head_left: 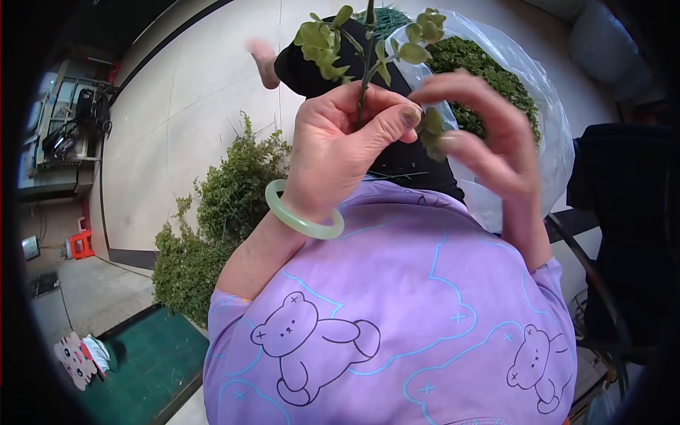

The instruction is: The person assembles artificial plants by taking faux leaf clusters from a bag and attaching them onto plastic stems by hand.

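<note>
My left hand [333,138], with a pale green bangle on its wrist, pinches the dark stem of a leafy plant sprig [368,53] between thumb and fingers. Round green leaves branch off both sides of the stem above the hand. A small leaf cluster [432,127] hangs just right of my left thumb tip. My right hand [499,134] is blurred by motion; its thumb and index finger are spread apart around that cluster. The thumb tip overlaps the lower leaves, but a grip on them does not show.
A clear plastic bag [556,134] full of small green leaf pieces [489,78] stands at the right. Bushy green sprigs [237,184] are heaped on the left. Thin green stems [386,21] lie beyond my lap. A dark chair [623,212] is at far right, a green board [152,361] lower left.
</note>
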`<state>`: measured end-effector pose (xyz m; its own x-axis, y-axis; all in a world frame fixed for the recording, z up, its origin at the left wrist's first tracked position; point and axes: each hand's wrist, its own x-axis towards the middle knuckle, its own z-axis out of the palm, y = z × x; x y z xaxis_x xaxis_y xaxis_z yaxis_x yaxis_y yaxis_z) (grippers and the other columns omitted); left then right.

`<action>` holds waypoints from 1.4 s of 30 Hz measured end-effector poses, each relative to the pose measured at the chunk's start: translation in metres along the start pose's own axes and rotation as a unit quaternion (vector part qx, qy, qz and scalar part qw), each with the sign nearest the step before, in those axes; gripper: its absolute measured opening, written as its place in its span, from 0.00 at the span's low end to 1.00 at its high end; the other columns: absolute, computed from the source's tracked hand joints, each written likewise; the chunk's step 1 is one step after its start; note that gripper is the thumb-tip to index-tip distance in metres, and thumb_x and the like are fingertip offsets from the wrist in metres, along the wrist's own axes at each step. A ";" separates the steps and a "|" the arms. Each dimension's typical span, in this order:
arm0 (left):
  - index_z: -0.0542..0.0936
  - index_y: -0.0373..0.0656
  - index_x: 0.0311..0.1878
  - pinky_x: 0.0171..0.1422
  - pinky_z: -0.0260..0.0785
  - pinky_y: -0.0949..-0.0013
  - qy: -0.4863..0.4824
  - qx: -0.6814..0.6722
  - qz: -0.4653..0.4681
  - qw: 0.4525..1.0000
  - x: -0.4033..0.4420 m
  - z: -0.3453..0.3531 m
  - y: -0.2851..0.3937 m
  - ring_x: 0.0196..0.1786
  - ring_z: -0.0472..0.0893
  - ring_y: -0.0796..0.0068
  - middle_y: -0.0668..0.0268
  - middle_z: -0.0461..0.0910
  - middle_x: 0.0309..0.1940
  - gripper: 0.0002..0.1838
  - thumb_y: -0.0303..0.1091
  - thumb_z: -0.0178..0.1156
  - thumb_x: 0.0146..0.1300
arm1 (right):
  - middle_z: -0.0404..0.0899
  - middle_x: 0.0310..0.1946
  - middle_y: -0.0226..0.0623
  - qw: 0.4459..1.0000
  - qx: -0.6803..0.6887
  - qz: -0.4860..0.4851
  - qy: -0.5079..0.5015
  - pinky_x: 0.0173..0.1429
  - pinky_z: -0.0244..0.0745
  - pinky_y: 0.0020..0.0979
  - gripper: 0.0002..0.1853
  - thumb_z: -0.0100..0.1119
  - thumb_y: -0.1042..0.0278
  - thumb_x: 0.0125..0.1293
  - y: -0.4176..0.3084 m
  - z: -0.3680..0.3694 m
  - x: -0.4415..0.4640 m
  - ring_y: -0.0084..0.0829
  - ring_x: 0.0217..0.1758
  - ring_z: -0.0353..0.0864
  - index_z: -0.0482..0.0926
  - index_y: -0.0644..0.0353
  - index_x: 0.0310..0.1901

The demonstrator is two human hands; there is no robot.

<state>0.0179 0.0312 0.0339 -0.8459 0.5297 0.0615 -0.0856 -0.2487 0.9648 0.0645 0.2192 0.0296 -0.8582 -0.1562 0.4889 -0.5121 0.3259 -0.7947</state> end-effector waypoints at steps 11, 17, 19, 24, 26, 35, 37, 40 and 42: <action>0.77 0.33 0.42 0.21 0.50 0.83 -0.034 -0.148 -0.123 0.981 -0.005 -0.014 0.003 0.17 0.58 0.90 0.66 0.76 0.23 0.17 0.40 0.49 0.68 | 0.73 0.24 0.27 0.984 0.071 -0.022 0.164 0.25 0.58 0.16 0.07 0.58 0.85 0.52 -0.005 0.037 -0.008 0.13 0.21 0.65 0.78 0.66 0.34; 0.75 0.34 0.43 0.22 0.50 0.84 -0.073 -0.149 -0.156 0.974 -0.008 -0.012 0.007 0.17 0.58 0.89 0.66 0.75 0.25 0.18 0.42 0.47 0.68 | 0.73 0.19 0.30 0.981 -0.077 -0.090 0.156 0.21 0.59 0.20 0.12 0.61 0.86 0.44 -0.012 0.032 -0.009 0.21 0.18 0.67 0.79 0.62 0.32; 0.75 0.35 0.41 0.23 0.51 0.84 -0.059 -0.153 -0.142 0.976 -0.009 -0.010 0.007 0.18 0.60 0.89 0.66 0.75 0.26 0.14 0.39 0.51 0.67 | 0.73 0.18 0.30 0.977 -0.103 -0.098 0.158 0.21 0.60 0.22 0.12 0.61 0.86 0.43 -0.012 0.033 -0.009 0.23 0.17 0.68 0.79 0.61 0.32; 0.74 0.37 0.38 0.25 0.53 0.85 0.013 -0.074 -0.075 0.994 -0.013 0.000 0.007 0.23 0.65 0.89 0.68 0.75 0.27 0.07 0.29 0.59 0.60 | 0.73 0.18 0.32 0.967 -0.161 -0.129 0.152 0.22 0.63 0.26 0.13 0.62 0.84 0.41 -0.006 0.033 -0.008 0.28 0.17 0.70 0.79 0.60 0.31; 0.74 0.37 0.37 0.26 0.54 0.85 0.012 -0.058 -0.059 0.997 -0.013 0.000 0.007 0.24 0.66 0.89 0.68 0.75 0.27 0.06 0.27 0.60 0.60 | 0.73 0.18 0.32 0.963 -0.193 -0.125 0.140 0.23 0.63 0.26 0.12 0.62 0.83 0.41 -0.007 0.033 -0.008 0.28 0.17 0.71 0.79 0.59 0.31; 0.73 0.38 0.38 0.31 0.60 0.87 -0.089 0.014 0.001 0.996 -0.023 0.021 -0.015 0.31 0.72 0.88 0.71 0.74 0.29 0.05 0.27 0.58 0.61 | 0.76 0.20 0.33 0.978 -0.055 0.032 0.197 0.28 0.69 0.23 0.04 0.62 0.77 0.52 0.026 0.044 -0.006 0.22 0.21 0.75 0.77 0.63 0.30; 0.74 0.38 0.39 0.30 0.59 0.86 -0.032 -0.029 -0.052 0.998 -0.015 0.018 -0.004 0.29 0.71 0.88 0.70 0.75 0.29 0.06 0.28 0.58 0.61 | 0.80 0.28 0.31 0.980 0.041 -0.009 0.194 0.33 0.70 0.20 0.04 0.60 0.79 0.55 0.036 0.043 -0.008 0.17 0.28 0.75 0.78 0.65 0.33; 0.75 0.37 0.43 0.25 0.54 0.83 -0.052 -0.070 -0.098 0.991 -0.006 -0.007 0.002 0.22 0.64 0.88 0.69 0.75 0.29 0.11 0.35 0.53 0.66 | 0.80 0.31 0.31 0.959 0.127 0.055 0.249 0.36 0.70 0.20 0.06 0.60 0.81 0.55 0.028 0.050 -0.020 0.18 0.32 0.76 0.79 0.65 0.36; 0.77 0.37 0.44 0.26 0.54 0.84 -0.040 -0.178 -0.131 0.975 -0.003 -0.010 0.007 0.20 0.63 0.88 0.69 0.77 0.27 0.15 0.40 0.48 0.68 | 0.80 0.32 0.30 0.963 0.157 0.077 0.206 0.35 0.68 0.19 0.08 0.59 0.83 0.55 0.010 0.040 -0.023 0.17 0.32 0.74 0.79 0.65 0.38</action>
<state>0.0151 0.0200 0.0375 -0.7285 0.6702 -0.1415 -0.4817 -0.3543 0.8015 0.0779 0.1886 -0.0037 -0.8707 0.2763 0.4069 -0.4214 0.0077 -0.9068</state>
